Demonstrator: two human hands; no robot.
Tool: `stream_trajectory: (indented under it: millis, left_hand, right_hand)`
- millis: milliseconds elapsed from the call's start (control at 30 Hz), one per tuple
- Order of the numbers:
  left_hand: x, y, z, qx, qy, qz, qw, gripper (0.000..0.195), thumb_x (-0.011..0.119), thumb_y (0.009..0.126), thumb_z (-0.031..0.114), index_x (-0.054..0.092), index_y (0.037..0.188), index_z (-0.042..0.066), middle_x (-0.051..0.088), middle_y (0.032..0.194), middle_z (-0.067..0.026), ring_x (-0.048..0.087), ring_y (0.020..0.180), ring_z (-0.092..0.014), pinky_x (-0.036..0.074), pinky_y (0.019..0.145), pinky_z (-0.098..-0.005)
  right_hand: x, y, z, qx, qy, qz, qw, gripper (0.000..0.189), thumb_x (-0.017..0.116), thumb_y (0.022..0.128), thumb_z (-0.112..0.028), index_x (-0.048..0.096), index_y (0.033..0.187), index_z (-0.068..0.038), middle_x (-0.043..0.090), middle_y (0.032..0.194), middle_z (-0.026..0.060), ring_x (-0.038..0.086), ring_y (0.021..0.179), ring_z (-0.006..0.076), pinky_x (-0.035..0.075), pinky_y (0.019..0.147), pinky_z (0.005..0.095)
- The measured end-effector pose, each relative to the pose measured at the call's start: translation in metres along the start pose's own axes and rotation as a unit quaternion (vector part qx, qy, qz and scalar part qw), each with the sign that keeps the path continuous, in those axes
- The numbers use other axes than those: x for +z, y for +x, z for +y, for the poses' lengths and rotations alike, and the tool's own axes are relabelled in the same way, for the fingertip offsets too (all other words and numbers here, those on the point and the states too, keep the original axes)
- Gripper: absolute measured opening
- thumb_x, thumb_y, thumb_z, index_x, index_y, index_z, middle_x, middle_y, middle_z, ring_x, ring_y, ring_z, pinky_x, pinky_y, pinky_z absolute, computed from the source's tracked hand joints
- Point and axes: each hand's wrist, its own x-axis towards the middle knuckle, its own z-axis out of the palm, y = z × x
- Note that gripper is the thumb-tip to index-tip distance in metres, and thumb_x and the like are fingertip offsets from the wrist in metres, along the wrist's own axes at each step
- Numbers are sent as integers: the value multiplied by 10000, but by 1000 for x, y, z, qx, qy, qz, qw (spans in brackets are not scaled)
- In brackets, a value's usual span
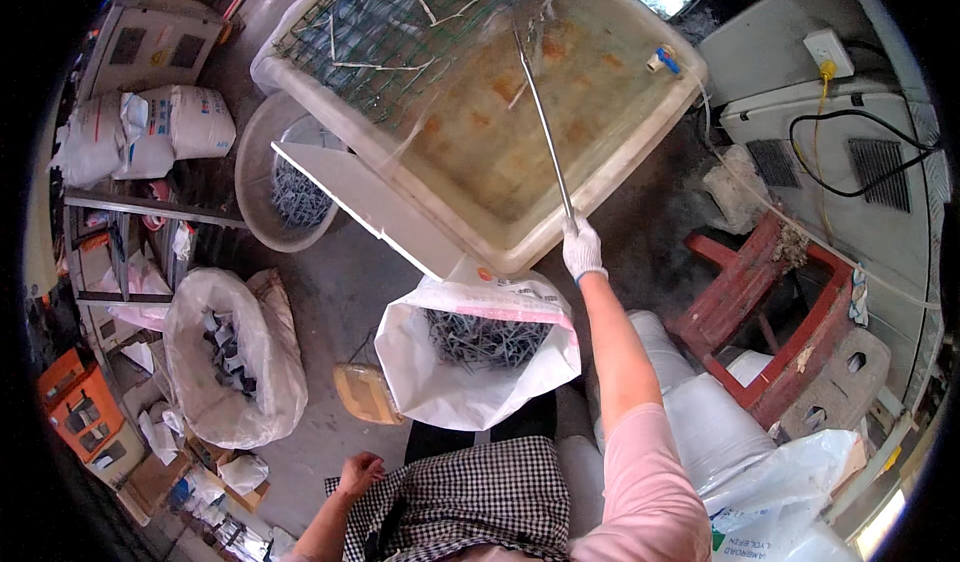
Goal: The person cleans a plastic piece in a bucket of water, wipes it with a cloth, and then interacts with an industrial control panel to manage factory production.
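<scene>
My right hand [582,250], in a white knit glove, grips the near end of a long thin metal rod [546,126]. The rod reaches across a large pale plastic tub [457,224] of murky water, and its far end is near a whitish strand. Bare and loosely curled, my left hand [361,473] hangs beside the checked apron [472,487]; whether its fingers hold anything is unclear. Right in front of me stands a wide-mouthed white woven sack [480,400] with many thin grey pieces [487,340] inside. Green netting [360,51] covers the tub's far left part.
A white board [360,194] leans along the tub's left side. Beyond it is a round bin [251,202] with grey pieces. A plastic-lined sack [289,389] stands left. At right are a red metal frame [810,337], full white sacks [690,419] and a hose [780,213].
</scene>
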Motion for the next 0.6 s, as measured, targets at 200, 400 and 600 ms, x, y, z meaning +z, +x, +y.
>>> stream_trajectory:
  millis: [200,400,600]
  left_hand:
    - [8,6,-28,-1,-25,-3,1000,190,539,932,119,582,1005,-51,652,810,-122,638,695,-170,535,626,-284]
    - [21,1,-27,-36,-22,8,999,190,520,936,110,577,1015,-53,647,820,-121,638,689,-169,534,626,-278]
    - [31,10,-48,-54,-67,14,996,211,531,936,137,578,1027,-48,646,836,-115,637,695,-166,528,623,-267]
  right_hand:
    - [11,60,-30,-16,-81,-46,995,475,449,939,-374,517,1235,-9,571,1145,268,533,1084,418,436,916,437]
    - [28,99,-54,-75,-66,-39,994,487,474,938,-344,497,1254,26,558,1202,244,525,1133,386,421,958,401]
    - [28,142,-65,-101,-182,-32,978,460,451,917,-401,476,1315,-172,587,1087,278,556,1027,434,452,892,467]
